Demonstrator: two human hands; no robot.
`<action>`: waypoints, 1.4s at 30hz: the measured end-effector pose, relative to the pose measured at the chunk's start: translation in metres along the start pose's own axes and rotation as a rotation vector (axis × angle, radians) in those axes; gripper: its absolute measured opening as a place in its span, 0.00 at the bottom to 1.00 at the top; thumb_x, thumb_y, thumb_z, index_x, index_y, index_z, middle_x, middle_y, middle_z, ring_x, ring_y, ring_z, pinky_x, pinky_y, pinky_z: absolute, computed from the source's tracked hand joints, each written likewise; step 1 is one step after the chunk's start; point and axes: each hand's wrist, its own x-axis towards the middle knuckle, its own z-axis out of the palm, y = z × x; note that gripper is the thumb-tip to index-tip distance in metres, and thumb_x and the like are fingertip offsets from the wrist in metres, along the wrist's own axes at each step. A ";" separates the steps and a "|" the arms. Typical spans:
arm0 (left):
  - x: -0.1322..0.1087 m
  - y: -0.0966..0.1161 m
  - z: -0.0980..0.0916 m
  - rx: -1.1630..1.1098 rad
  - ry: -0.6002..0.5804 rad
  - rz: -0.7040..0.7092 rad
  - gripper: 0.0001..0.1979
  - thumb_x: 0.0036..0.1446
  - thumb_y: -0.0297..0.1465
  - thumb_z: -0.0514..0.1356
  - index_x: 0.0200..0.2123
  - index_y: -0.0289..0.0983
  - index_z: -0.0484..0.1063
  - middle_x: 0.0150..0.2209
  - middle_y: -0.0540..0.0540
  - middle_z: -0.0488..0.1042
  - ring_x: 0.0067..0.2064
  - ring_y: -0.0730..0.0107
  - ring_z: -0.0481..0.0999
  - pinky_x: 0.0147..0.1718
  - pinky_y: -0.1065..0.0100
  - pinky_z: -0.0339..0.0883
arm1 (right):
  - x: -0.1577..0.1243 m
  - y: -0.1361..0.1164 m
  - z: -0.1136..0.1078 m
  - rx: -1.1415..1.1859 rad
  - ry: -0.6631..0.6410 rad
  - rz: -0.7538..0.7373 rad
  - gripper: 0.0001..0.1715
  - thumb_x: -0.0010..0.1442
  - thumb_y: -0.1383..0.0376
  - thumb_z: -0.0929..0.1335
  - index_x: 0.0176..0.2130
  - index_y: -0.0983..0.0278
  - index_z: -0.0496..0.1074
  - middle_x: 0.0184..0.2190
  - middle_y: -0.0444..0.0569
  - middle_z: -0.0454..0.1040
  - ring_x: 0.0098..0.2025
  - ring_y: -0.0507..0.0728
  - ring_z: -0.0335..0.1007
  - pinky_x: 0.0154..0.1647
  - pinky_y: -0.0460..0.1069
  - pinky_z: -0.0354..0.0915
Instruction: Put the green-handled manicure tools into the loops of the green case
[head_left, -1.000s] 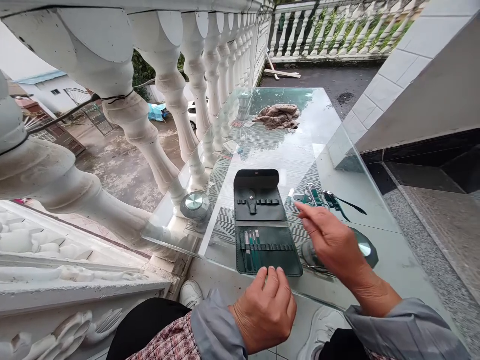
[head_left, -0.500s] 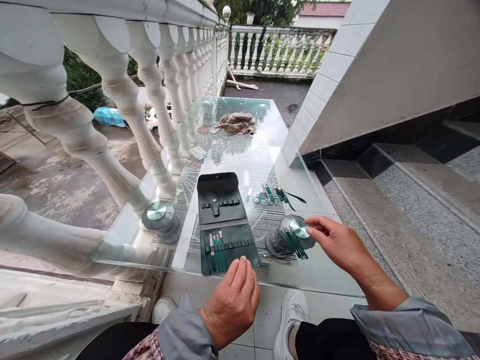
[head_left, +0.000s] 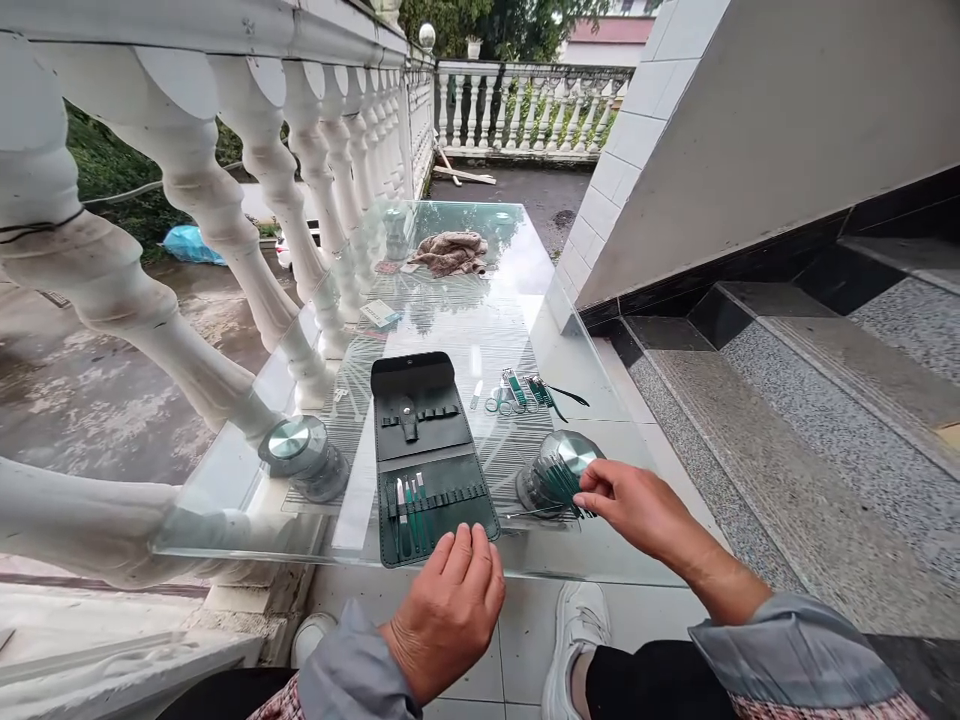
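A dark green manicure case (head_left: 420, 450) lies unfolded on the glass table (head_left: 360, 540). Several slim tools (head_left: 411, 510) are held upright in the left loops of its lower panel; further loops are vacant. My left hand (head_left: 454, 610) rests at the case's lower right corner, fingers stretched out and holding nothing. My right hand (head_left: 630, 505) is closed in a pinch at a bundle of green-handled manicure tools (head_left: 559, 480) on the glass. What lies between its fingertips is hidden. A thin metal tool (head_left: 532, 512) extends left from beside them.
Behind the bundle lie nail clippers (head_left: 514, 385), small scissors (head_left: 499, 402) and black-handled nippers (head_left: 566, 395). A crumpled brown cloth (head_left: 450, 253) and a card (head_left: 380, 313) are farther back. White balusters (head_left: 202, 190) border the left; stone steps (head_left: 795, 390) rise on the right.
My right hand has moved down and left, its fingertips now at the green-handled tools. My left hand keeps its place by the case corner. The camera view has shifted slightly.
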 end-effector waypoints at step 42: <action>-0.005 0.002 -0.006 0.056 -0.099 0.054 0.16 0.61 0.27 0.47 0.47 0.27 0.68 0.47 0.32 0.71 0.48 0.53 0.72 0.43 0.57 0.65 | 0.011 0.010 0.020 -0.494 0.084 -0.088 0.09 0.57 0.74 0.57 0.29 0.62 0.60 0.28 0.48 0.65 0.32 0.56 0.62 0.29 0.49 0.50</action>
